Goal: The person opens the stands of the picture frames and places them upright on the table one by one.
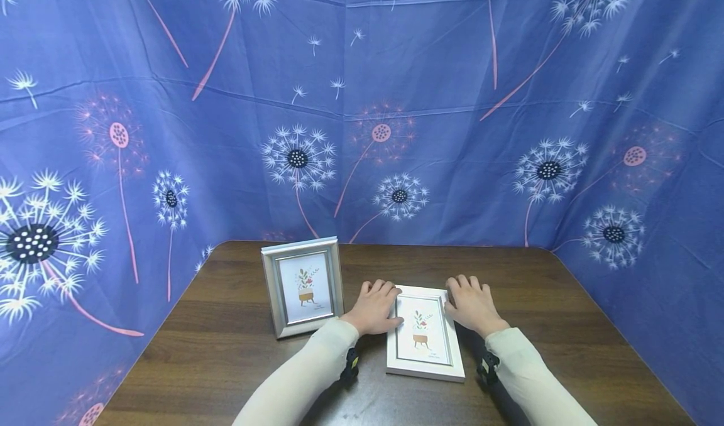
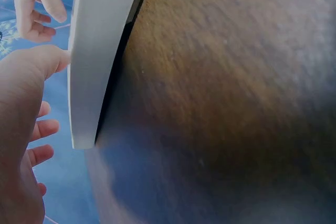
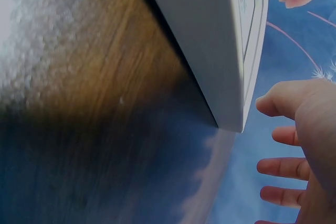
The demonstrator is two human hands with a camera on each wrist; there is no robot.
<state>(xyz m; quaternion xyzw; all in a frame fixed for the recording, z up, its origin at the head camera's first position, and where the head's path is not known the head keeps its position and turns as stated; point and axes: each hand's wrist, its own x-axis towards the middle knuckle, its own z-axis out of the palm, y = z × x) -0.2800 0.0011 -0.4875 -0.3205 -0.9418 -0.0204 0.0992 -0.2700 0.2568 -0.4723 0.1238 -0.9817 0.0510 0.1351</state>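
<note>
A white picture frame [image 1: 425, 372] lies face up on the table, showing a print of a potted plant [image 1: 421, 338]. My left hand [image 1: 373, 306] is at its left edge; in the left wrist view the thumb touches the frame's side [image 2: 97, 66], while the other fingers are spread and loosely bent. Beside the right edge is my right hand [image 1: 472, 305]. In the right wrist view its thumb [image 3: 275, 100] is close to the white side [image 3: 210, 51], a small gap showing between them, and its fingers extend loosely with nothing in them.
Left of my left hand, a silver picture frame [image 1: 273, 294] with a similar plant print stands upright, leaning back slightly. Both are on a dark brown wooden table [image 1: 226, 363]. A blue dandelion-patterned cloth [image 1: 452, 149] hangs behind the table and along both sides.
</note>
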